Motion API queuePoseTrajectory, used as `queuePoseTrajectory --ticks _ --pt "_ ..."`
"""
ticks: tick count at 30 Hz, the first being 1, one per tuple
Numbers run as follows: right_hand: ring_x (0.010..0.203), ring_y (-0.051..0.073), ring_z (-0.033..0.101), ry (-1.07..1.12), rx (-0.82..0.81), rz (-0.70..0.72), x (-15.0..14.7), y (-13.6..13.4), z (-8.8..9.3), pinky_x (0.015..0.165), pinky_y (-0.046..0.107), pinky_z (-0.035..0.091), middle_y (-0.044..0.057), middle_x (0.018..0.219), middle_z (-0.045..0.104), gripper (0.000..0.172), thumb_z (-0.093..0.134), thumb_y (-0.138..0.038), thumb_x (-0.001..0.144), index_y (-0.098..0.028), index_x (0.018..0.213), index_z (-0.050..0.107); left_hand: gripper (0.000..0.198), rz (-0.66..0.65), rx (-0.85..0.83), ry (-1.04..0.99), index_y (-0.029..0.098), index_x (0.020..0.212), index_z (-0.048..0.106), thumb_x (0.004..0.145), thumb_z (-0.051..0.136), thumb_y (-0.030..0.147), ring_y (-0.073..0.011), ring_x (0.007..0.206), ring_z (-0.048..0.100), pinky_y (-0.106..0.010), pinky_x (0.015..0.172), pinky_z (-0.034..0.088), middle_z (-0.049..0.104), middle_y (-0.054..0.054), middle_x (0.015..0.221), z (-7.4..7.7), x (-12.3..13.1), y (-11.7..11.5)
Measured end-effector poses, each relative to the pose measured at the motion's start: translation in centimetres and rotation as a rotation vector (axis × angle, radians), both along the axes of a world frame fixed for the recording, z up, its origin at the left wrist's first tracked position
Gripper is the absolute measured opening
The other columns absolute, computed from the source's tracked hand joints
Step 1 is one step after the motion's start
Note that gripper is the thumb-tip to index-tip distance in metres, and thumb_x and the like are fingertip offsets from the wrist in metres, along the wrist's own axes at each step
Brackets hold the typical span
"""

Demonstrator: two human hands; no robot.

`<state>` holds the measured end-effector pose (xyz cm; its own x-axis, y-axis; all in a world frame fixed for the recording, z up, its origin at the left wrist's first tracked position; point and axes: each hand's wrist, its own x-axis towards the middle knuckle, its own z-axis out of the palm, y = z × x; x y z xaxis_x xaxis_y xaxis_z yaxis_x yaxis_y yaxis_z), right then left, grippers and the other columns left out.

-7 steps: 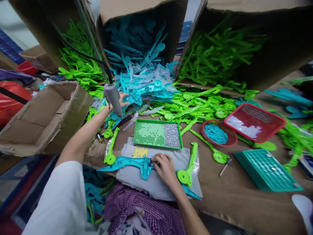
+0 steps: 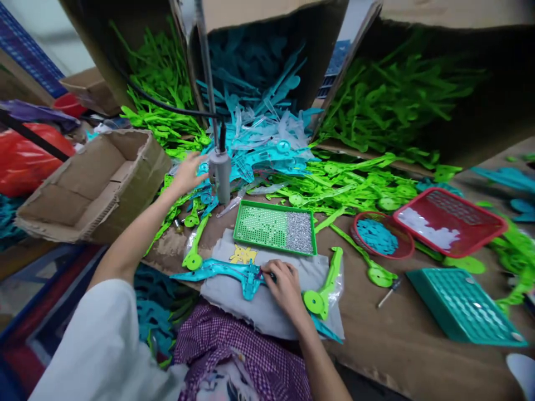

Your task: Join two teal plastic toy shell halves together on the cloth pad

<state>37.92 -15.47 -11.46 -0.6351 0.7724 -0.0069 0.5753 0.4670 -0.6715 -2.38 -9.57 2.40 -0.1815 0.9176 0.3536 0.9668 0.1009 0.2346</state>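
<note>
Our right hand bends over the turquoise part, fingertips touching its middle; we cannot tell whether they grip it. That part lies mostly left of this hand, across a grey cloth. Just right of the hand we see a lime-green piece; beyond it, a green tray with small silver pieces. Our left hand, farther forward, has its fingers spread beside a hanging grey tool. Left of that hand sits an open cardboard box.
</note>
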Motion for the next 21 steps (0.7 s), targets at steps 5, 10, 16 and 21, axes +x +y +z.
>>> queuePoseTrajectory --ticks 5,10,16,21 --pt "0.102 0.022 0.063 0.027 0.026 0.003 0.1 0.0 -0.3 0.099 0.043 0.030 0.003 0.098 0.069 0.014 0.050 -0.022 0.091 -0.024 0.088 0.064 0.097 0.706 -0.318 0.063 0.002 0.147 0.033 0.073 0.079 0.045 -0.0432 0.125 0.050 -0.062 0.097 0.042 0.047 -0.033 0.141 3.6 -5.3 -11.1" --pt "0.103 0.024 0.063 0.042 0.027 0.000 0.1 0.0 -0.3 0.098 0.043 0.031 0.004 0.098 0.070 0.014 0.050 -0.027 0.091 -0.024 0.088 0.064 0.066 0.907 -0.499 0.027 0.013 0.135 0.050 0.082 0.067 0.048 -0.0388 0.113 0.060 -0.054 0.089 0.049 0.063 -0.023 0.125 3.8 -6.5 -16.2" --pt "0.103 0.023 0.062 0.043 0.023 -0.001 0.1 -0.1 -0.2 0.098 0.043 0.030 0.004 0.098 0.070 0.018 0.048 -0.029 0.091 -0.024 0.088 0.064 0.057 1.029 -0.245 0.117 0.019 0.129 0.056 0.082 0.063 0.050 -0.0369 0.101 0.065 -0.047 0.085 0.050 0.071 -0.015 0.105 4.3 -3.3 -21.3" --pt "0.102 0.025 0.061 0.037 0.032 0.016 0.4 0.0 -0.7 0.095 0.043 0.032 0.006 0.100 0.070 0.021 0.047 -0.032 0.091 -0.023 0.090 0.066 0.055 1.083 -0.004 0.145 0.017 0.126 0.057 0.078 0.067 0.044 -0.0318 0.097 0.065 -0.041 0.088 0.048 0.071 -0.008 0.097 3.9 0.5 -28.2"
